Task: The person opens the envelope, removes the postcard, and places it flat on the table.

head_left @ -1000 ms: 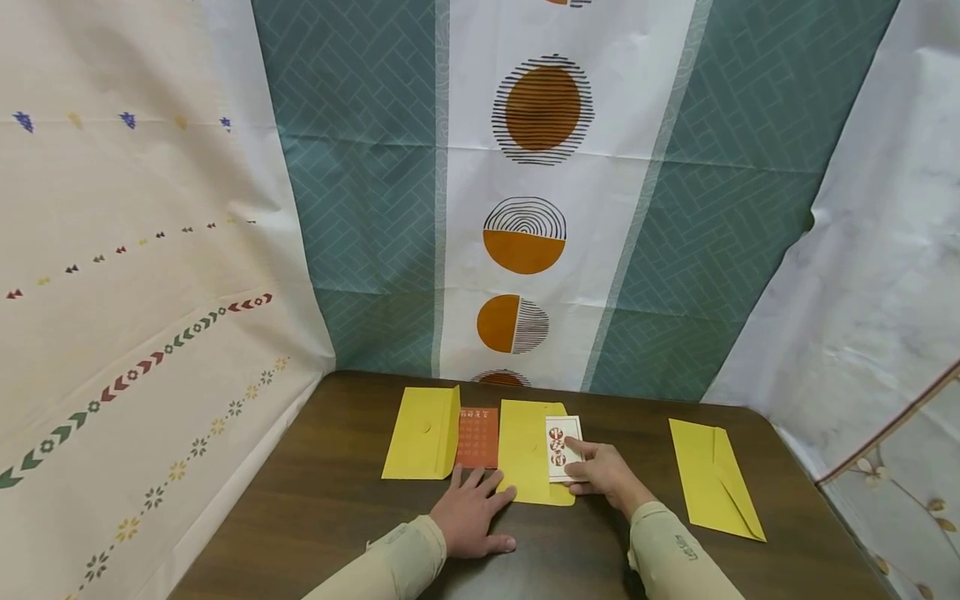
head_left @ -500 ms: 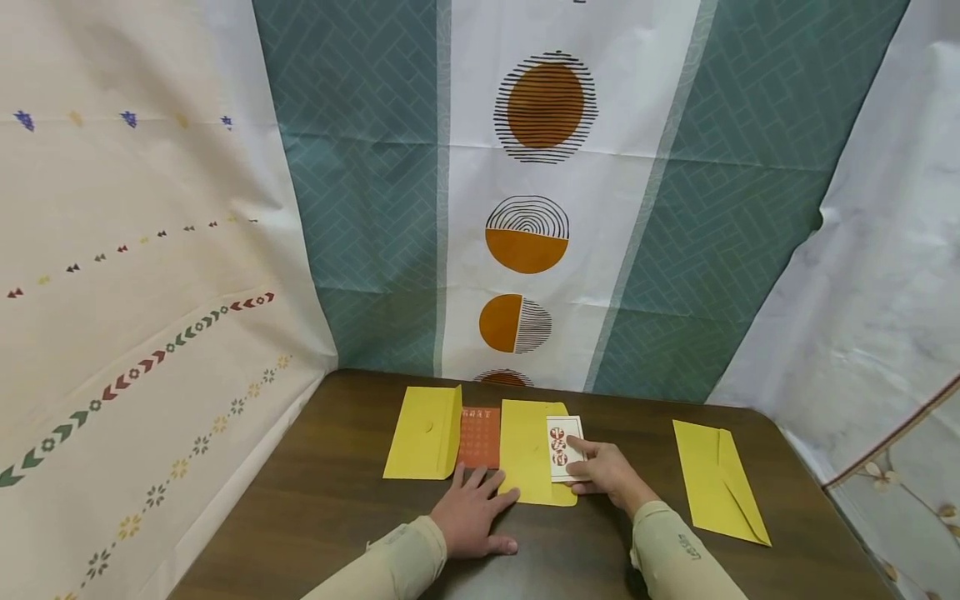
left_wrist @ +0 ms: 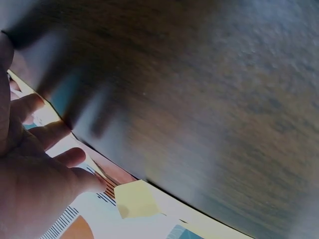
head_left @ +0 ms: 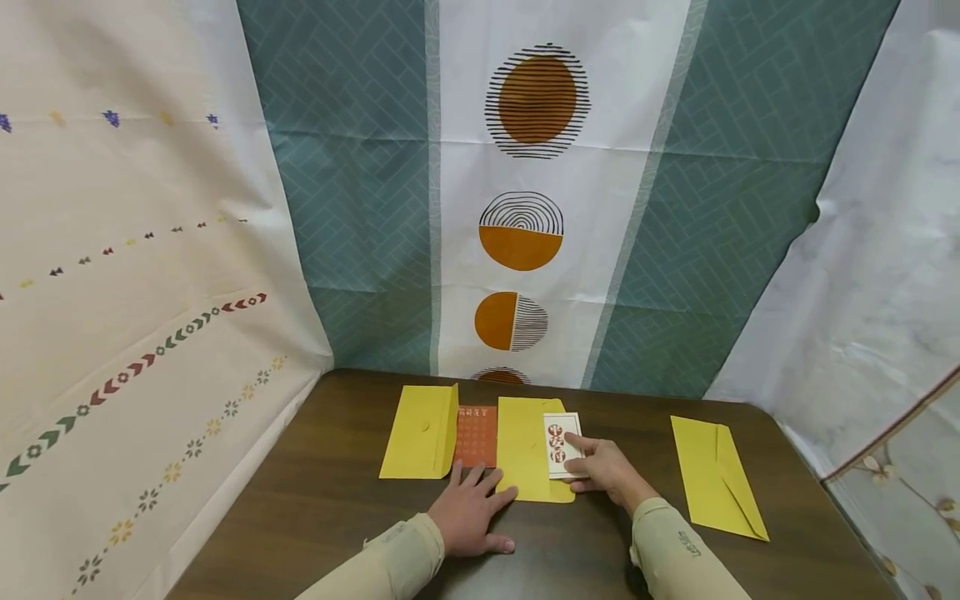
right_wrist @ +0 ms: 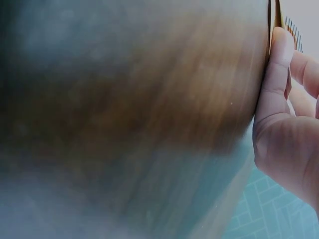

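Observation:
My left hand (head_left: 467, 512) lies spread on the dark table with its fingers straight. Its fingertips are at the lower edges of a red card (head_left: 476, 437) with pale writing and the middle yellow envelope (head_left: 520, 450). Over the right side of that envelope is a white card (head_left: 554, 461) with red round prints. The card's right edge is pinched by my right hand (head_left: 609, 472), one fingertip showing on its printed face. In the right wrist view, the thumb (right_wrist: 279, 64) is low by the tabletop. The red card reaches under the left yellow envelope (head_left: 414, 433).
Another yellow envelope (head_left: 718, 477) lies slanted at the right of the wooden table (head_left: 300, 517). Patterned cloth (head_left: 360, 208) hangs behind the table's back edge, with pale cloths on both sides.

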`<state>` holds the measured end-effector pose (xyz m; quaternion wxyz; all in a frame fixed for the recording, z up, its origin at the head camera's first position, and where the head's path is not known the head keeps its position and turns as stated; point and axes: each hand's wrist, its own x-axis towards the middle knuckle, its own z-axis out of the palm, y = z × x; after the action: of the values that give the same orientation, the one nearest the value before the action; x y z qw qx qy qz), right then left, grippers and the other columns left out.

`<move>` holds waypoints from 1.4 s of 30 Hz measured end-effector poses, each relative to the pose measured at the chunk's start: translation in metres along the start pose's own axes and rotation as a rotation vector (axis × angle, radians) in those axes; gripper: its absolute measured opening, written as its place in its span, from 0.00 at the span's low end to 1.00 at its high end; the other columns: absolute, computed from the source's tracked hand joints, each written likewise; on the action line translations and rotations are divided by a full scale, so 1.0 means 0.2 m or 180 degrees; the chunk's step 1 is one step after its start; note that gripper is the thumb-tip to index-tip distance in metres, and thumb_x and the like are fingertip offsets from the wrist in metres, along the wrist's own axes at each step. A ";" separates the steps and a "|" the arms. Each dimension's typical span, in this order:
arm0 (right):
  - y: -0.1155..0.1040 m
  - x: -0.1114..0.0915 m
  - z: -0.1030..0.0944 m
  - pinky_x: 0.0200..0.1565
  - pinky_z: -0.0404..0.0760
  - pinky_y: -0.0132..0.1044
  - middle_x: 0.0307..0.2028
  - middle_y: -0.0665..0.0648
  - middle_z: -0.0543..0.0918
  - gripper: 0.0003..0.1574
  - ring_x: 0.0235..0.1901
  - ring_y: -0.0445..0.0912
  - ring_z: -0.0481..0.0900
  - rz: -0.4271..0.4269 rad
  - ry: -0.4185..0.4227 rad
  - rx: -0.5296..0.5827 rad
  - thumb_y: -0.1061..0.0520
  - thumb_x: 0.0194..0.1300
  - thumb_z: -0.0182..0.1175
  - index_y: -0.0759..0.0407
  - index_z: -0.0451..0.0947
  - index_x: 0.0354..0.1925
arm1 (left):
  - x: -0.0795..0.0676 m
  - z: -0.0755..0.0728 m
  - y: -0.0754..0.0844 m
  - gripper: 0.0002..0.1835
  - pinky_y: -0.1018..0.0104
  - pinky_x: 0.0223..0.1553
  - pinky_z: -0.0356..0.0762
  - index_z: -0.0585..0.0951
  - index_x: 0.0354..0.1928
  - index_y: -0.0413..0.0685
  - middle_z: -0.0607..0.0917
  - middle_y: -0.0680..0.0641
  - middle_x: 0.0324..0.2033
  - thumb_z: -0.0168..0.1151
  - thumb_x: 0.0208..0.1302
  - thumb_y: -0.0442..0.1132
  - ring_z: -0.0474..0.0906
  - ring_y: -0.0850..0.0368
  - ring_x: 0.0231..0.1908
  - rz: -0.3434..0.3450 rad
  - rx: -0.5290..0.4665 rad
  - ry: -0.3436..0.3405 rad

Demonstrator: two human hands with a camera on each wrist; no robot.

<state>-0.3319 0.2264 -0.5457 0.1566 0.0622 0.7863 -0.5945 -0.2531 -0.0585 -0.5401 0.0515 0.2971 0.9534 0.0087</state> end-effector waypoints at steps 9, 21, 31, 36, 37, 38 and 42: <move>0.01 -0.01 -0.03 0.35 0.91 0.40 0.52 0.68 0.81 0.43 0.29 0.47 0.86 0.0044 0.0053 -0.0079 0.67 0.69 0.69 0.57 0.69 0.79 | 0.00 -0.02 0.01 0.43 0.30 0.79 0.57 0.70 0.79 0.73 0.70 0.51 0.80 0.59 0.65 0.78 0.64 0.41 0.80 -0.0058 -0.0028 -0.0089; 0.02 -0.03 -0.09 0.36 0.91 0.40 0.57 0.69 0.79 0.44 0.29 0.47 0.86 0.0098 0.0106 -0.0180 0.65 0.70 0.69 0.56 0.68 0.79 | 0.00 0.00 0.01 0.43 0.29 0.78 0.58 0.70 0.79 0.71 0.70 0.49 0.80 0.60 0.66 0.77 0.65 0.40 0.80 -0.0016 -0.0051 -0.0025; 0.02 -0.05 -0.13 0.35 0.91 0.40 0.54 0.68 0.80 0.44 0.30 0.47 0.87 0.0125 0.0151 -0.0200 0.66 0.71 0.68 0.57 0.66 0.80 | 0.01 0.00 -0.01 0.43 0.28 0.78 0.58 0.70 0.80 0.70 0.69 0.49 0.80 0.59 0.67 0.77 0.65 0.39 0.80 0.0001 -0.0056 -0.0051; 0.03 -0.06 -0.17 0.35 0.91 0.41 0.49 0.66 0.82 0.43 0.32 0.47 0.88 0.0122 0.0150 -0.0296 0.66 0.72 0.66 0.59 0.64 0.81 | 0.01 0.01 -0.01 0.43 0.28 0.78 0.57 0.70 0.80 0.70 0.69 0.48 0.80 0.58 0.67 0.77 0.65 0.39 0.80 0.0011 -0.0094 -0.0068; 0.03 -0.07 -0.17 0.35 0.91 0.40 0.48 0.66 0.82 0.43 0.32 0.47 0.88 0.0121 0.0157 -0.0314 0.66 0.72 0.66 0.59 0.64 0.81 | 0.00 0.01 -0.01 0.43 0.29 0.78 0.58 0.70 0.80 0.70 0.69 0.48 0.80 0.58 0.67 0.77 0.65 0.39 0.80 0.0006 -0.0089 -0.0073; 0.03 -0.07 -0.18 0.35 0.91 0.41 0.47 0.66 0.82 0.43 0.31 0.47 0.88 0.0118 0.0173 -0.0336 0.66 0.72 0.66 0.59 0.64 0.81 | 0.00 0.01 0.00 0.43 0.29 0.78 0.58 0.70 0.80 0.70 0.69 0.49 0.80 0.58 0.67 0.77 0.65 0.39 0.80 0.0003 -0.0083 -0.0074; 0.02 -0.08 -0.22 0.33 0.90 0.40 0.46 0.65 0.81 0.43 0.30 0.46 0.87 0.0104 0.0242 -0.0457 0.65 0.72 0.65 0.59 0.64 0.81 | -0.01 0.00 0.00 0.43 0.30 0.78 0.59 0.70 0.80 0.72 0.69 0.50 0.80 0.58 0.66 0.77 0.66 0.40 0.80 -0.0015 -0.0033 -0.0053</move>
<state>-0.3236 0.2702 -0.5343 0.1403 0.0861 0.8312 -0.5311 -0.2513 -0.0589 -0.5393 0.0611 0.2947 0.9536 0.0111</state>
